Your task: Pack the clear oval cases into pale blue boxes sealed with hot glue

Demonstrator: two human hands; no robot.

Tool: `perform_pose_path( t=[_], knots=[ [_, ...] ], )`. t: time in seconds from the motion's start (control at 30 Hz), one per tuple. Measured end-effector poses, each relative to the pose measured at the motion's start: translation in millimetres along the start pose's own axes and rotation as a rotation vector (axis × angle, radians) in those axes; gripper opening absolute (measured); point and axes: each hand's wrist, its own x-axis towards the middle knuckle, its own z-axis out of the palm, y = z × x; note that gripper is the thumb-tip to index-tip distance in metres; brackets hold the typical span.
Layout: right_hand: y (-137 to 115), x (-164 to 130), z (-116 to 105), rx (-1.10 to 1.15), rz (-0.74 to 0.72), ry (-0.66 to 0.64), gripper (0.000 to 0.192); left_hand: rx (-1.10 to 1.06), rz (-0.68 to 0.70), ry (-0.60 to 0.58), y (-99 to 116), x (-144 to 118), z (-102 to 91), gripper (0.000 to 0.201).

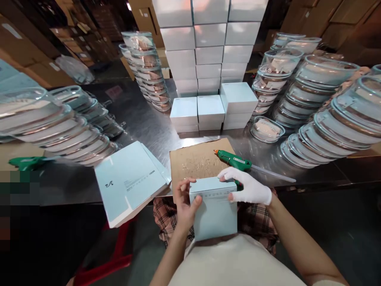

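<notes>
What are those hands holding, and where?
A pale blue box, near its upper corners: left hand at one, gloved right hand at the other.

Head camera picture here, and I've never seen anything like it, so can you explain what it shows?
There's no machine: it's one person, seen from a camera worn on their own head, looking forward and down. The left hand and white-gloved right hand hold a pale blue box between them. On the metal table are cardboard, a green glue gun, flat blue sheets, stacked boxes and piles of clear containers.
</notes>
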Motion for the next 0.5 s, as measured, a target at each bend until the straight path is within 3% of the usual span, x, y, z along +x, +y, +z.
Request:
perform_pose_path(
  t=[0.1,0.27,0.4,0.5],
  knots=[
    [4,5,11,-0.08,-0.133,-0.005,0.036,0.093,0.051,-0.052,1,0,-2.1,0.033],
    [12,3,15,-0.111,-0.225,-0.005,0.028,0.133,0.044,-0.076,7,2,-3.3,0.034],
    [14,2,13,-0.13,-0.208,-0.114,0.041,0.143,0.012,-0.129,9,1,-1.5,0.033],
    [14,5,13,-0.106,-0.124,-0.194,0.04,0.16,-0.007,-0.16,9,-1,-1.7,0.03]
  ],
)
